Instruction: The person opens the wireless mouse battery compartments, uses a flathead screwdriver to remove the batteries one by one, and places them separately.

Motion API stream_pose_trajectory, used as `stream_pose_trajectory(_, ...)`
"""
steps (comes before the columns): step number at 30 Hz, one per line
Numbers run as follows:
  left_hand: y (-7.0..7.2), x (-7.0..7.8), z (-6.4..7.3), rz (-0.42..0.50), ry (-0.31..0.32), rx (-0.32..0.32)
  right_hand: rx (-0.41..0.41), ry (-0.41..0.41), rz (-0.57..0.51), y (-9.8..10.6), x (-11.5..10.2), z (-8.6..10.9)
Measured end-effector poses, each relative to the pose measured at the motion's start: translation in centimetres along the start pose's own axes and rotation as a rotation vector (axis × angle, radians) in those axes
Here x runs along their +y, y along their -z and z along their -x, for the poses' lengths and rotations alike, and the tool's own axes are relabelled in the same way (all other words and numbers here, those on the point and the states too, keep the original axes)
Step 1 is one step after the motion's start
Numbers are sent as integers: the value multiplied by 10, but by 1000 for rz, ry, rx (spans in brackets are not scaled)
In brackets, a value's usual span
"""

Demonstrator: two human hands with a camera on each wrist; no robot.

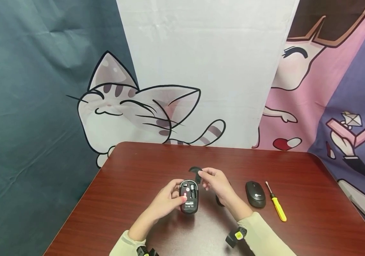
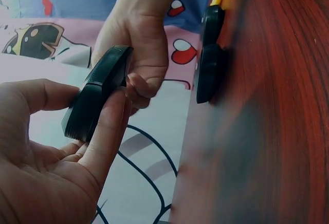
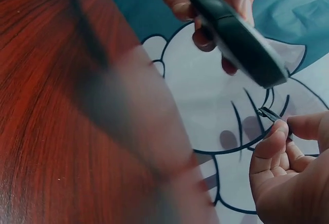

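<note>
Your left hand (image 1: 166, 197) clamps the upturned black plastic mouse (image 1: 189, 196), low centre above the glossy reddish wood-grain desk (image 1: 131, 170); your right hand (image 1: 216, 181) pinches its thin curved black cover (image 1: 196, 171).

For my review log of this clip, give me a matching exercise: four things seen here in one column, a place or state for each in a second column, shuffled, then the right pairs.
Things:
1. opened mouse
2. battery cover
3. second mouse
4. screwdriver

Places or states:
A. lies on the table, farthest to the right, yellow handle
B. pinched in the right hand, above the table
C. held underside up in the left hand, compartment showing
D. rests closed on the table, between the right hand and the yellow-handled tool

Pairs: 1-C, 2-B, 3-D, 4-A
</note>
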State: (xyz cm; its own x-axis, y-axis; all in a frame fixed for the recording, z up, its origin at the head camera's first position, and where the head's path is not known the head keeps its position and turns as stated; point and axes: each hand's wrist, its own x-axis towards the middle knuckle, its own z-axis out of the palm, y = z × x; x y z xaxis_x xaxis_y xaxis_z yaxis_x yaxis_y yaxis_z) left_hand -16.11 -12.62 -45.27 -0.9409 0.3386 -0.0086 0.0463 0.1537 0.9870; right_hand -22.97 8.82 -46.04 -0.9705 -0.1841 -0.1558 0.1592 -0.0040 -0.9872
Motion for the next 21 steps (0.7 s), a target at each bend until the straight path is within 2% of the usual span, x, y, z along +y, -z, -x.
stream_pose_trajectory(14, 9, 0, -2, 13, 11, 60, -25, -59, 55, -16, 30, -23)
stream_pose_trajectory(21, 11, -1, -4, 32, 13, 64, 5, -75, 142, -22, 43, -32)
